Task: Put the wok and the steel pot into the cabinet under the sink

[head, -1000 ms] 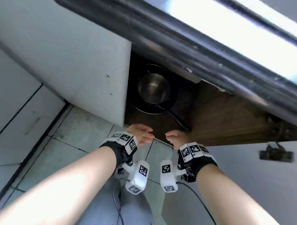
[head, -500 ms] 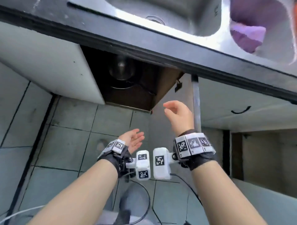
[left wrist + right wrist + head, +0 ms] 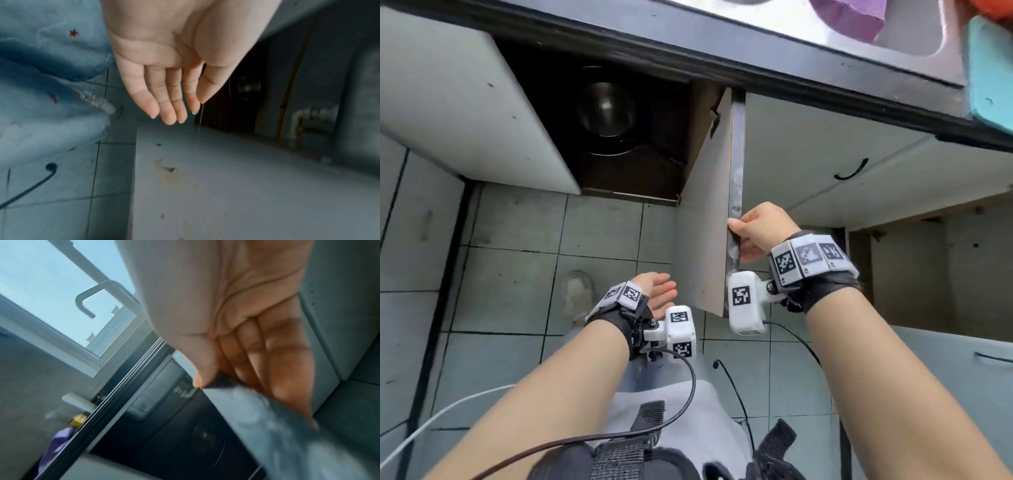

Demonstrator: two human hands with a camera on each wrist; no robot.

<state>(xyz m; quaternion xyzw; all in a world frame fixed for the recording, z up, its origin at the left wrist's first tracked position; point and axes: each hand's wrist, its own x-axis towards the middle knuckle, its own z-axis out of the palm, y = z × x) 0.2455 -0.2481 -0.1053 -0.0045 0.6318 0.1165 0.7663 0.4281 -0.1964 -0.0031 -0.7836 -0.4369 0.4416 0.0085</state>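
Inside the dark open cabinet under the sink, the steel pot (image 3: pixel 606 108) sits in the black wok (image 3: pixel 619 145). Both show dimly in the left wrist view as pot (image 3: pixel 249 88) and in the right wrist view as pot (image 3: pixel 205 438). The cabinet door (image 3: pixel 705 222) stands swung out towards me. My right hand (image 3: pixel 738 236) grips its free edge, thumb on the inner face and fingers (image 3: pixel 287 378) curled over the outer side. My left hand (image 3: pixel 662 294) hangs low beside the door, palm up, fingers (image 3: pixel 168 112) straight and holding nothing.
A white closed door (image 3: pixel 465 102) flanks the opening on the left. Right of it is another door with a black handle (image 3: pixel 851 171) and an open compartment (image 3: pixel 928 274). The steel sink rim (image 3: pixel 774 31) runs above. Cables trail over the tiled floor (image 3: pixel 510 274).
My view has pulled back and up from the cabinet. The right hand rose from the cabinet's mouth to the door's edge and took hold of it. The left hand stayed low and open.
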